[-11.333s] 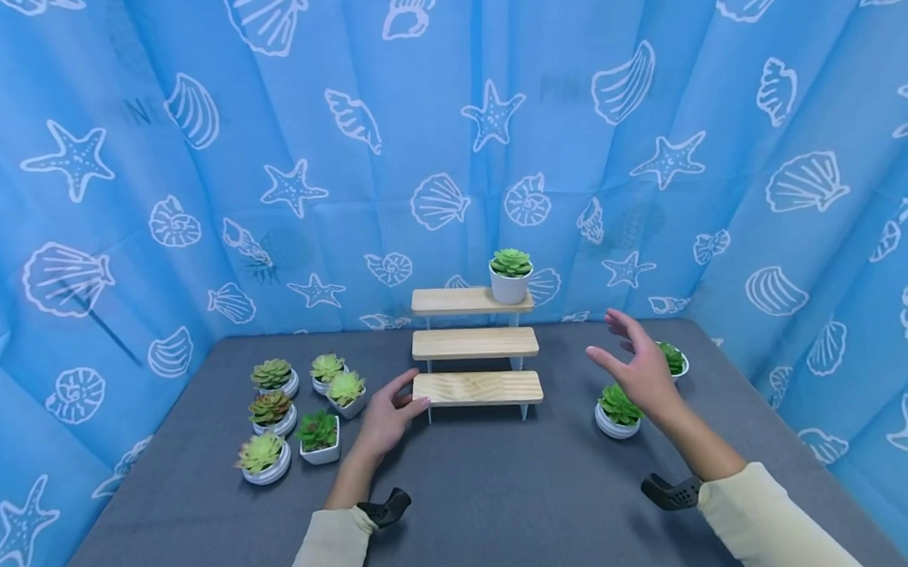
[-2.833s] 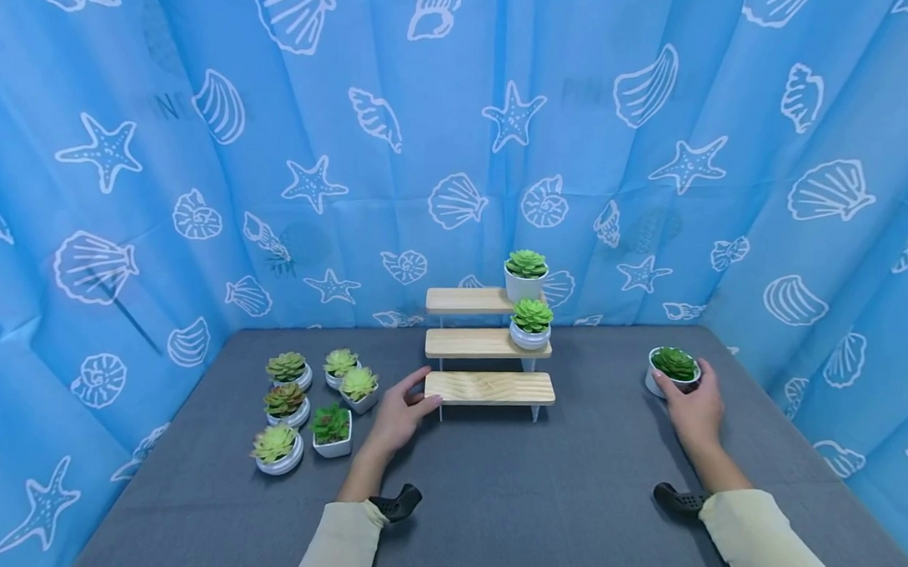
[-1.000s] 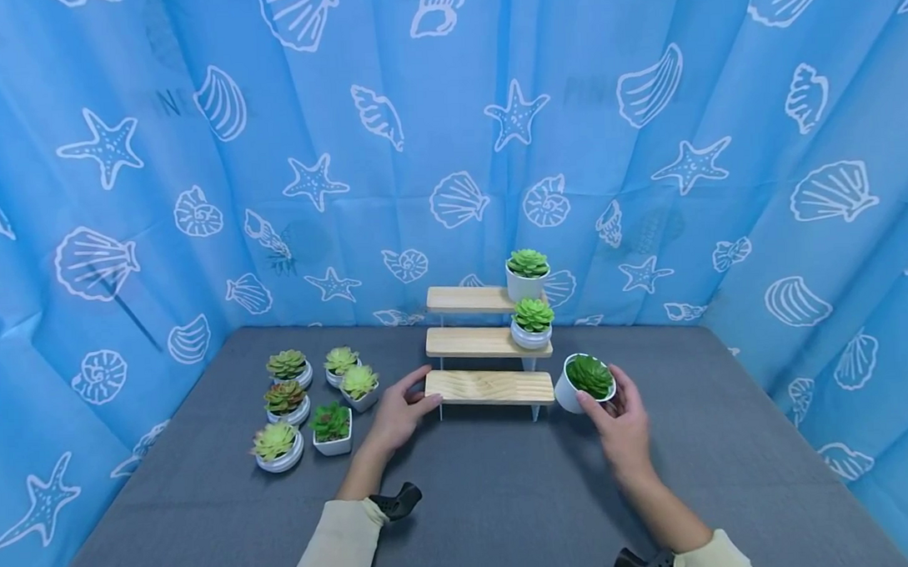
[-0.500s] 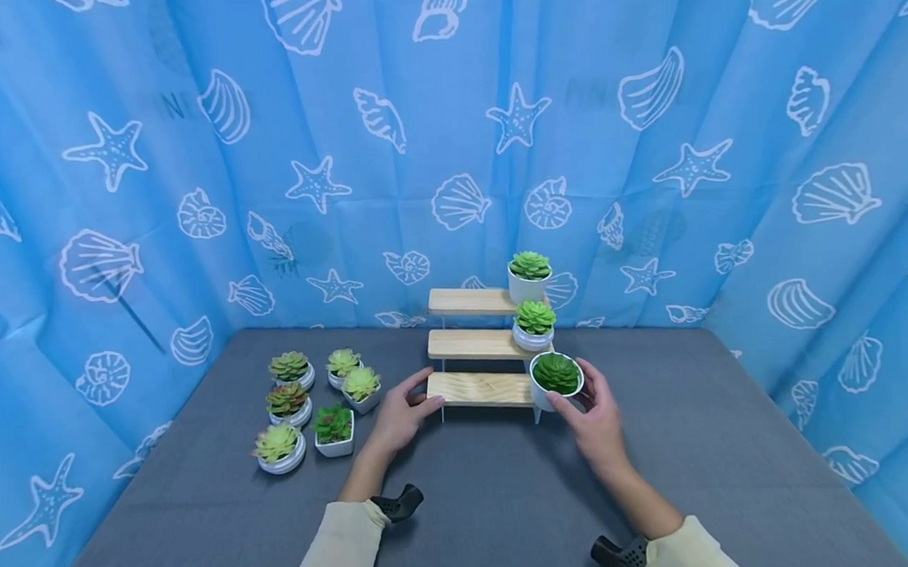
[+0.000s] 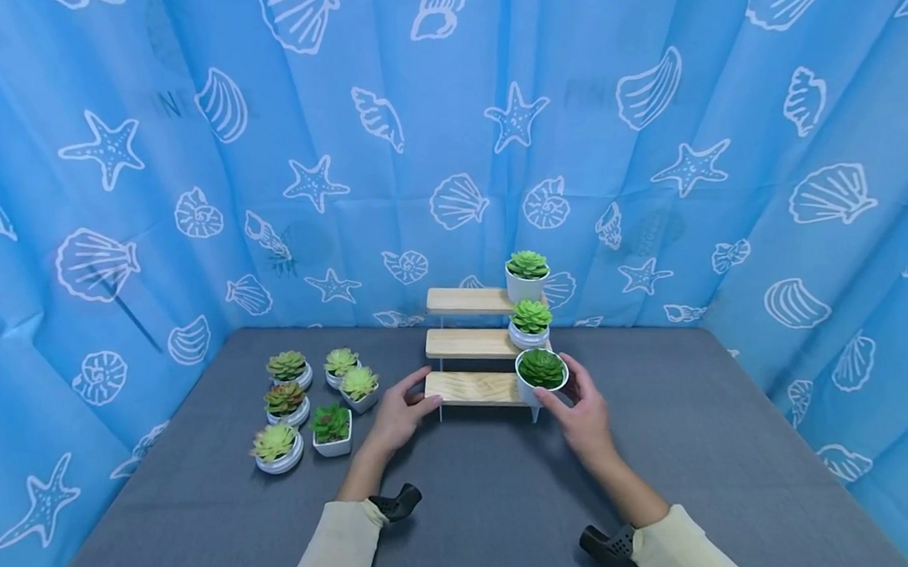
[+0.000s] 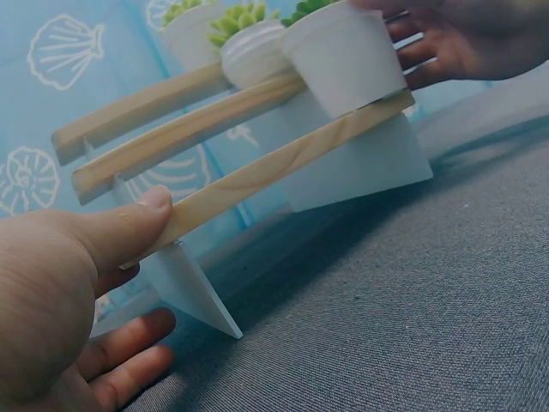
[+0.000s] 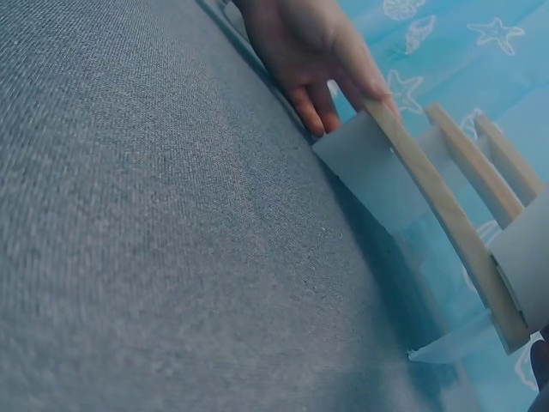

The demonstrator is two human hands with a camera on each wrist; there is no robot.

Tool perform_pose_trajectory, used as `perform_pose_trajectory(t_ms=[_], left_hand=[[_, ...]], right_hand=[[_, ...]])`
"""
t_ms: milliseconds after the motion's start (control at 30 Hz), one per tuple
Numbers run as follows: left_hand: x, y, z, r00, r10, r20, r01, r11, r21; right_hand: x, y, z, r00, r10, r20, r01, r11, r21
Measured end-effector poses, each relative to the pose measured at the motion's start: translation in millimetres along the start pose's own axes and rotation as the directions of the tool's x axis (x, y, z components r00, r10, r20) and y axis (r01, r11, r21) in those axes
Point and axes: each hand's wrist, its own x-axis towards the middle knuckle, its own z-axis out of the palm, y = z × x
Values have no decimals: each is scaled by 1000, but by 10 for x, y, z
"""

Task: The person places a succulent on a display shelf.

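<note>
A three-step display stand (image 5: pixel 473 388) with wooden treads and pale legs stands near the back of the table. My left hand (image 5: pixel 397 415) grips the left end of its bottom step, thumb on top and a finger underneath in the left wrist view. My right hand (image 5: pixel 588 416) holds a dark green potted succulent (image 5: pixel 541 370) by its white pot (image 6: pixel 345 56), at the right end of that step. The pot's base meets the tread in the left wrist view. Bright green succulents occupy the right ends of the middle step (image 5: pixel 531 318) and top step (image 5: pixel 528 266).
Several small potted succulents cluster on the left of the grey table (image 5: pixel 477 508), among them a reddish one (image 5: pixel 285 399) and a square-potted green one (image 5: pixel 331 425). A blue shell-print curtain (image 5: pixel 389 152) hangs behind and around the table.
A bright green succulent went from the table's right side to the middle step. My right hand then took the dark green one from the right and brought it left onto the bottom step.
</note>
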Motion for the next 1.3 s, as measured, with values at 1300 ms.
perform_pose_trajectory(t_ms=[1300], left_hand=[[-6, 20, 6, 1000, -18, -1, 18, 1000, 4]], right_hand=[[59, 501, -22, 996, -80, 47, 85, 991, -100]])
